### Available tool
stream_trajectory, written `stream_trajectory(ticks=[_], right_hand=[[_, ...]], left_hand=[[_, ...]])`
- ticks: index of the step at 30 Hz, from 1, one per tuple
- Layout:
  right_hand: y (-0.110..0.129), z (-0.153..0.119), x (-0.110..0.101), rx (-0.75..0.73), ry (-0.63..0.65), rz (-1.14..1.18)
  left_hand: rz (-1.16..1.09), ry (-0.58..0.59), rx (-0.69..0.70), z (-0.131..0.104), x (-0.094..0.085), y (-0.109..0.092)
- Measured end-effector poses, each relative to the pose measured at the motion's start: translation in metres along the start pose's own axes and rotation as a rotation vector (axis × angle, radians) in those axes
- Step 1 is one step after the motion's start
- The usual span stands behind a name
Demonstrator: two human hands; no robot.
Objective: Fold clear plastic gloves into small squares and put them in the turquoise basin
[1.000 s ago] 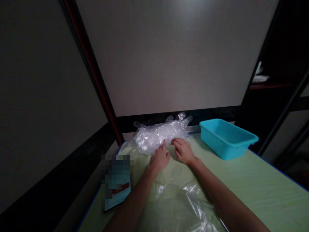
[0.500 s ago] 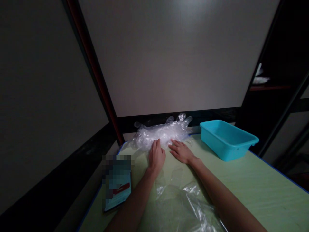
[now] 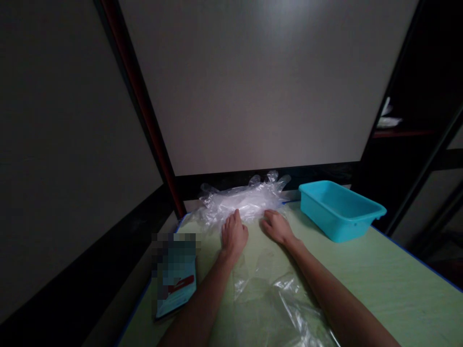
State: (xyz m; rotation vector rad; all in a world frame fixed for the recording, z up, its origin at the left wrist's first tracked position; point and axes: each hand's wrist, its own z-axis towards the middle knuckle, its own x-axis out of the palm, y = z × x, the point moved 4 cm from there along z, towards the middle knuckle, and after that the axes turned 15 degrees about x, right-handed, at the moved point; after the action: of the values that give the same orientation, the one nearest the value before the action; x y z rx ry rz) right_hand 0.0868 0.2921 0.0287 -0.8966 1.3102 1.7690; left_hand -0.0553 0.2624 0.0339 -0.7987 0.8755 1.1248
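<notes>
Both bare hands reach across the pale green tabletop (image 3: 390,274) with its blue edging, close to a loose, shiny heap of clear plastic gloves (image 3: 246,200) at the far edge. On the left hand (image 3: 235,235) the fingers lie forward, loosely extended and open, the tips at the near side of the heap; no grip shows. With its fingers bent, the right hand (image 3: 278,228) is beside the heap's near right side, and whether it pinches any film under the fingertips I cannot tell. Several empty glove fingers stick up along the back of the pile, in front of the large grey panel (image 3: 260,96). As for progress, the gloves are together in one untidy mass, crumpled rather than laid flat, and neither hand wears one. Apart from them, a wrinkled sheet of clear plastic film (image 3: 289,286) lies spread between the forearms, nearer the body, with neither hand on it; its full outline is hard to make out. A turquoise rectangular plastic tub (image 3: 343,231) stands upright to the right of the heap, not touching either hand. Left of the left forearm lies a flat blue-green item with a red mark (image 3: 179,289), partly blurred out.
</notes>
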Motion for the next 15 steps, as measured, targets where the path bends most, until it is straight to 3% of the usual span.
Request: stream_trajectory(ticks=[5, 15], right_hand=[[-0.01, -0.016, -0.015, 0.019, -0.032, 0.131], [-0.005, -0.104, -0.051, -0.132, 0.255, 0.288]], left_hand=[[-0.013, -0.016, 0.028, -0.002, -0.005, -0.004], [-0.247, 0.042, 0.072, -0.012, -0.005, -0.006]])
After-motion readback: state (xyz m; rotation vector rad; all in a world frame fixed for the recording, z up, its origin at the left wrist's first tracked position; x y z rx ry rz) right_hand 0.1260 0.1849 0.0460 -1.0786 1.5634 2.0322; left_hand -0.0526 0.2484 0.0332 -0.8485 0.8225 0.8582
